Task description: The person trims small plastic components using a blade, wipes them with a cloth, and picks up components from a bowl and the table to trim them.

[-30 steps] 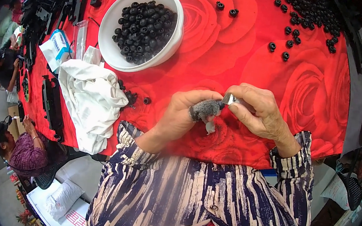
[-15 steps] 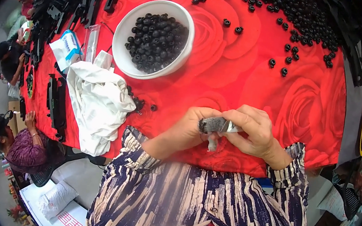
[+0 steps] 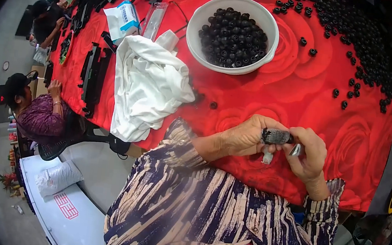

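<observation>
Near the front edge of the red table my left hand (image 3: pixel 247 134) is closed on a small dark oblong piece (image 3: pixel 277 137) with a rough greyish face. Close beside it, my right hand (image 3: pixel 309 155) pinches a short shiny silver strip (image 3: pixel 295 150); its kind is not clear. The right fingertips reach the end of the dark piece. A whitish scrap (image 3: pixel 267 157) shows just under my left fingers, and what it is I cannot make out. Beyond my hands stands a white bowl (image 3: pixel 274 49) heaped with black round beads (image 3: pixel 234 39), each with a hole.
Loose black beads (image 3: pixel 342 23) cover the far right. Left of my hands lie a white cloth (image 3: pixel 147 83), a tissue pack (image 3: pixel 124 17) and a clear plastic sleeve (image 3: pixel 154 19). Long black plastic parts (image 3: pixel 93 79) lie farther left, where a person in purple (image 3: pixel 44 115) sits.
The view has swung, so the table's things sit differently in it. My right hand has drawn back from the dark piece, and the silver strip now tilts away from it.
</observation>
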Available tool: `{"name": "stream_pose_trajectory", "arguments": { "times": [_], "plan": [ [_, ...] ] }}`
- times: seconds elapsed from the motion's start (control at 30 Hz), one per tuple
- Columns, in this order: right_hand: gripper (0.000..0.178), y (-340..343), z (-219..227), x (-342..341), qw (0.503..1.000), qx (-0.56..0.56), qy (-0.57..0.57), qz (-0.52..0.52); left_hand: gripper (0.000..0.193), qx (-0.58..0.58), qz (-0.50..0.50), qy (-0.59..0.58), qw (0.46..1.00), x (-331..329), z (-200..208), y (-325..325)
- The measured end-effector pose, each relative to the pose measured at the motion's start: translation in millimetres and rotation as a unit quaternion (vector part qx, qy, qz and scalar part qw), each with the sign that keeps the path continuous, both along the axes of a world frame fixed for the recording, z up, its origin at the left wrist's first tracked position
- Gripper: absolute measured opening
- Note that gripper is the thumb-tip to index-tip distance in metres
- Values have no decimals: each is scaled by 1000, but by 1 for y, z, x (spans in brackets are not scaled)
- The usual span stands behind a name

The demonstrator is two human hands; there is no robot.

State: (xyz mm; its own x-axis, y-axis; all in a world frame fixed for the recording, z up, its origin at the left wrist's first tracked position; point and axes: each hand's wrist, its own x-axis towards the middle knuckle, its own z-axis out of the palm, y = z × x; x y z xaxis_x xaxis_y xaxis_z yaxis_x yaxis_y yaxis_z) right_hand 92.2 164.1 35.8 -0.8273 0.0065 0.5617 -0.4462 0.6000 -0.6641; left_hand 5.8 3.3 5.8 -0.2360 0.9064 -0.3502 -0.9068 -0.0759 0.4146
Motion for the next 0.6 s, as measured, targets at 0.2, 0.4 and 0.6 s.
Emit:
{"name": "stream_pose_trajectory", "arguments": {
  "times": [0.2,0.4,0.6],
  "plan": [
    [22,8,4,2,995,-92,-18,37,18,14,-48,100,994,1,3,-3],
    [15,12,-6,0,995,-68,-11,-75,16,-51,65,409,909,-15,59,-17],
    [14,16,-16,0,998,-8,29,-62,15,-193,290,599,721,-59,95,-20]
  ]
}}
